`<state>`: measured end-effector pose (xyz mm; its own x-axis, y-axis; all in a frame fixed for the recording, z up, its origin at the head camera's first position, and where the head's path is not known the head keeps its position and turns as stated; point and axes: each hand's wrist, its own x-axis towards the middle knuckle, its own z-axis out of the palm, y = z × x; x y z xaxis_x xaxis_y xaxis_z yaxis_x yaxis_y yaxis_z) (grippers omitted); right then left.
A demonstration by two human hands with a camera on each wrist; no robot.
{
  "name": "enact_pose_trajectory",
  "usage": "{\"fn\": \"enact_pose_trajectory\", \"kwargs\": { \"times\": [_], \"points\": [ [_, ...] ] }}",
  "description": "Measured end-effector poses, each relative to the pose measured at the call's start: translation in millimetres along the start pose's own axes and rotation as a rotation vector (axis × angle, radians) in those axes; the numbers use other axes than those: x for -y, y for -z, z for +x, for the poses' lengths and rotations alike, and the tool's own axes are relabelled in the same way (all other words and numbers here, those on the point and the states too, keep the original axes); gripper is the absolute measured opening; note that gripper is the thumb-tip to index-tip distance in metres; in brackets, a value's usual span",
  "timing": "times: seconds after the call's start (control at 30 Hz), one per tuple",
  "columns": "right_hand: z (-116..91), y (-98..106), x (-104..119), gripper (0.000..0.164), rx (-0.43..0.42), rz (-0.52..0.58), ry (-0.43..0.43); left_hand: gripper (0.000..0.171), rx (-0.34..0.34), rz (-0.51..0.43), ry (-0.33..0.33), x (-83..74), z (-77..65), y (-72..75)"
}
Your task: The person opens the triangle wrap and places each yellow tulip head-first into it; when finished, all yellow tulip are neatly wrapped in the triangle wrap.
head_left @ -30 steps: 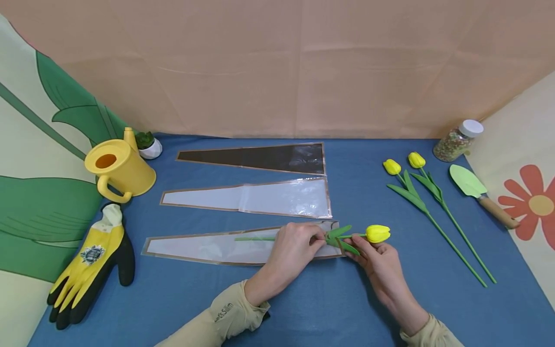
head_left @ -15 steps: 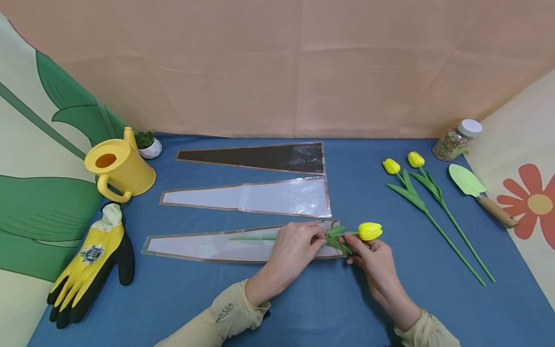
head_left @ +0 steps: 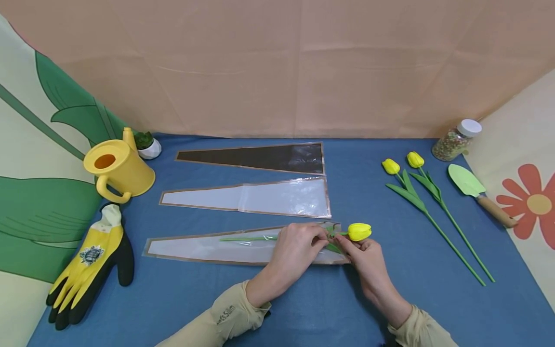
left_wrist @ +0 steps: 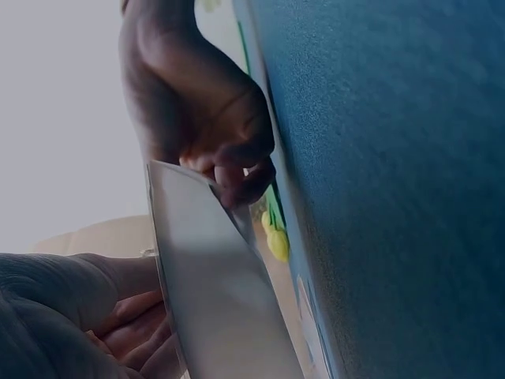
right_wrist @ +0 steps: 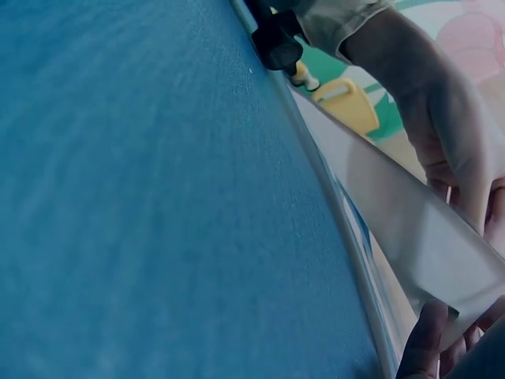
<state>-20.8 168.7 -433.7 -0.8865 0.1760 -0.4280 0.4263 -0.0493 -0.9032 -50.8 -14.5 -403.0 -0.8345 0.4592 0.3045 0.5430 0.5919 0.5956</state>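
Observation:
A yellow tulip [head_left: 359, 232] lies mostly inside a clear flower sleeve [head_left: 186, 248] with a brown border, its head outside the wide right end. Its green stem shows through the film toward the left. My left hand [head_left: 298, 246] pinches the film near that opening, hiding the middle of the stem. Just below the flower head, my right hand [head_left: 368, 262] pinches the stem, fingertips right at the mouth. The sleeve [left_wrist: 213, 268] stands tilted off the blue cloth in the left wrist view. Leaves are partly hidden by my fingers.
A white sleeve [head_left: 282, 197] and a dark sleeve [head_left: 251, 159] lie behind. Two tulips [head_left: 427, 212], a trowel [head_left: 466, 180] and a jar [head_left: 451, 144] are at right. A watering can [head_left: 140, 173], potted plant [head_left: 149, 150] and glove [head_left: 91, 260] are at left.
The tulip has slid left into the sleeve, its head now close to the opening. My right hand has moved left with it, while my left hand has stayed nearly in place.

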Motion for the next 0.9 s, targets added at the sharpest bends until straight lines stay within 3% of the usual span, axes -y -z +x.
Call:
{"fn": "enact_pose_trajectory", "kwargs": {
  "times": [0.43,0.9],
  "points": [
    [2,-5,-2,0.035,0.042,-0.035,0.005,0.005,-0.001,0.009,0.012,1.7,0.4,-0.5],
    [3,23,5,0.047,0.126,-0.080,0.048,0.005,0.020,-0.043,0.021,5.5,0.5,1.5]
  ]
}}
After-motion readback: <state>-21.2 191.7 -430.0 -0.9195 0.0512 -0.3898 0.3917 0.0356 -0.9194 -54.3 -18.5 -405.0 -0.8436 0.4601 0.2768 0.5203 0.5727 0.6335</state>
